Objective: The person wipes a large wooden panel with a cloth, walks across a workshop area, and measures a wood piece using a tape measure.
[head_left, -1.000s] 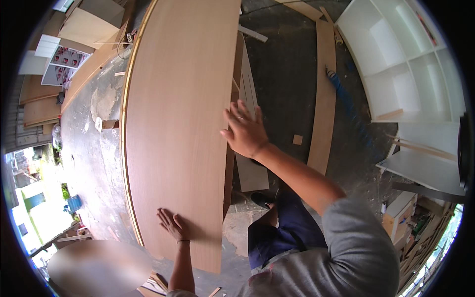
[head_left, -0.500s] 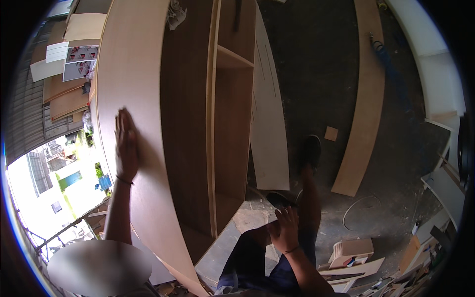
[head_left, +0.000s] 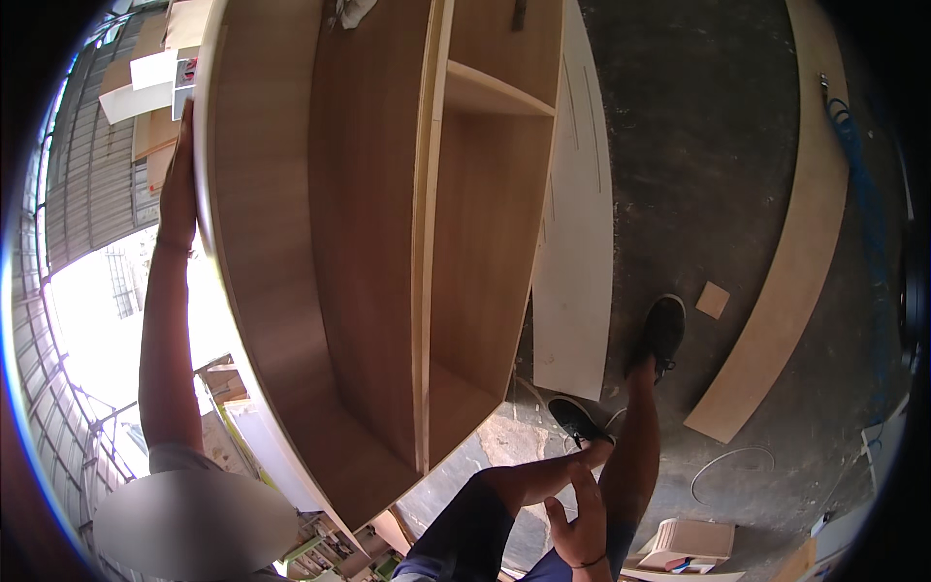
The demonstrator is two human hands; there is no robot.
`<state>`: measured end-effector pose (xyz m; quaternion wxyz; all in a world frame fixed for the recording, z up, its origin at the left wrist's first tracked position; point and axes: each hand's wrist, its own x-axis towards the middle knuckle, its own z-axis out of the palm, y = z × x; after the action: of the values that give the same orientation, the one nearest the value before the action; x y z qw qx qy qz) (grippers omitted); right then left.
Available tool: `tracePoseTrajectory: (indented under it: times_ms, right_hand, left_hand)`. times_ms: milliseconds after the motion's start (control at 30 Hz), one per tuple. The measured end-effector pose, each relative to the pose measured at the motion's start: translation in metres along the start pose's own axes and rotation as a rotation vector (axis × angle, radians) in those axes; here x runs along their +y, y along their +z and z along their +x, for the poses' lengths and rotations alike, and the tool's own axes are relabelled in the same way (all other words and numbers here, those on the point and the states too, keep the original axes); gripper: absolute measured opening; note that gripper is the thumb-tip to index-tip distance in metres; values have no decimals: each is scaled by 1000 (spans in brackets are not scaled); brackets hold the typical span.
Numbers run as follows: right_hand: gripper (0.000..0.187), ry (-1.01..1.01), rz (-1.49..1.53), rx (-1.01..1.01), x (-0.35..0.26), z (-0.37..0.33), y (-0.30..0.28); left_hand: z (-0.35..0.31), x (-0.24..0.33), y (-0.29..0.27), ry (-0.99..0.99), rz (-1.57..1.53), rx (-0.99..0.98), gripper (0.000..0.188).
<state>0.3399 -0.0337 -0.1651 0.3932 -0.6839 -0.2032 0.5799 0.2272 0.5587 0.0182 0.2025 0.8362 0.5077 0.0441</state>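
Note:
A large wooden cabinet carcass (head_left: 427, 252) with open compartments fills the left and middle of the view. My left hand (head_left: 178, 199) lies against the outside of its left panel (head_left: 260, 213), fingers stretched out and seen nearly edge-on. Part of its palm side is hidden by that panel's edge. Over my lap, my right hand (head_left: 580, 524) is held up with thumb and fingers apart, gripping nothing. Dark bands circle both wrists.
A pale board (head_left: 577, 242) lies along the cabinet's right side. Further right are a long wooden plank (head_left: 776, 320), a blue hose (head_left: 847, 145) and a small wooden square (head_left: 713, 301). A thin cable loop (head_left: 732, 475) and a curved wooden piece (head_left: 689, 543) lie near my feet.
The cabinet's left panel now shows its inner side instead of its broad outer face. My left hand appears farther left and higher; my right hand has lifted and turned. Floor things have shifted right.

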Motion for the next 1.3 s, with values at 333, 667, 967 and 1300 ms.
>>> tracePoseTrajectory:
  times_ms: [333,667,967,1300]
  right_hand:
    - [51,84,59,-29,-16,10,-10]
    - [54,77,60,-56,-3,5,5]
    - [50,80,90,-91,-30,24,-18]
    - [50,130,56,-7,-19,41,-20]
  left_hand:
    - [-46,-39,-20,34,290,2,50]
    - [-60,-48,-11,34,284,12,50]
    - [-47,-46,-38,186,694,-49,49]
    - [82,17,-4,69,-191,42,51]
